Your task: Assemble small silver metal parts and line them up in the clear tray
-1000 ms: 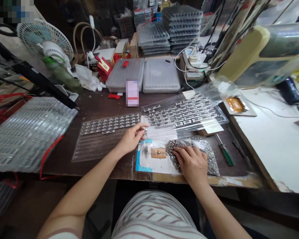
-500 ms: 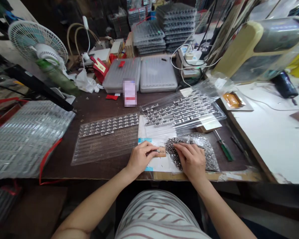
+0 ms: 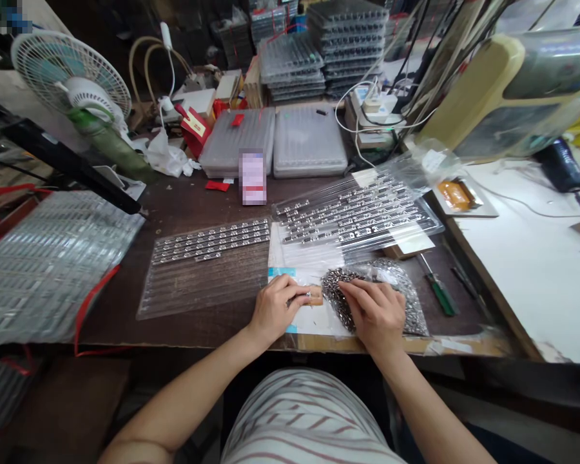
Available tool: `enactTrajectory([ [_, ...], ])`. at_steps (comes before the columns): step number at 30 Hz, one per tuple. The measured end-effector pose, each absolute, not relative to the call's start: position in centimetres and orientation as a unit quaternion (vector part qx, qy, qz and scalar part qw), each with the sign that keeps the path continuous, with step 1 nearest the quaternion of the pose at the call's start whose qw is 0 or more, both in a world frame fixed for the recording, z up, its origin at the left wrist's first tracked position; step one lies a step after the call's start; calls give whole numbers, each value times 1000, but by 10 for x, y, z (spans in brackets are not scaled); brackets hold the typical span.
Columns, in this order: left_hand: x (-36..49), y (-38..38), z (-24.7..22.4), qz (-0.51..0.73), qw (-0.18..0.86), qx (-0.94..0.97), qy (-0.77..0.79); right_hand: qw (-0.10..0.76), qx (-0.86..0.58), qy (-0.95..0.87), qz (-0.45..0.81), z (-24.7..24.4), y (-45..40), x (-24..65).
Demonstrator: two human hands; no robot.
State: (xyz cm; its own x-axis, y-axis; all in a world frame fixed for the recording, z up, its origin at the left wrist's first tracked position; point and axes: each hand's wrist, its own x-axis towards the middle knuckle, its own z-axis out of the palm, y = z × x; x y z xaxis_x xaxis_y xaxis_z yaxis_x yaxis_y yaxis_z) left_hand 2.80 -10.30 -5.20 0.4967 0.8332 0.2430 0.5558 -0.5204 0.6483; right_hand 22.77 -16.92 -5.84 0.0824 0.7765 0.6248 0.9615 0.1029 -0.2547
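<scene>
Left grip [image 3: 274, 310] near workbench edge [image 3: 188, 341]

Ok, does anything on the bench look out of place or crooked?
Yes, the clear plastic tray of metal parts looks askew. It sits at an angle to the other clear tray, and its far end lifts off the dark workbench instead of lying flat.

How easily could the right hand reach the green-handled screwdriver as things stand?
Probably easily: the right hand rests on the bag of metal parts; the screwdriver lies just past its edge, nothing between.
</scene>
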Motion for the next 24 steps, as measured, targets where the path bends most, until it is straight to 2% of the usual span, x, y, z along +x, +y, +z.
enactTrajectory([
  [6,30,-105,-49,262,236,836,420,333,-646,-673,-140,-54,-171,227],
  [11,31,-104,-49,264,237,838,415,364,-652,-644,-166,-37,-171,211],
  [17,24,-101,-50,387,292,772,411,350,-643,-681,-24,-44,-157,186],
  [24,22,-99,-50,409,292,756,419,318,-644,-696,-19,-55,-152,180],
])
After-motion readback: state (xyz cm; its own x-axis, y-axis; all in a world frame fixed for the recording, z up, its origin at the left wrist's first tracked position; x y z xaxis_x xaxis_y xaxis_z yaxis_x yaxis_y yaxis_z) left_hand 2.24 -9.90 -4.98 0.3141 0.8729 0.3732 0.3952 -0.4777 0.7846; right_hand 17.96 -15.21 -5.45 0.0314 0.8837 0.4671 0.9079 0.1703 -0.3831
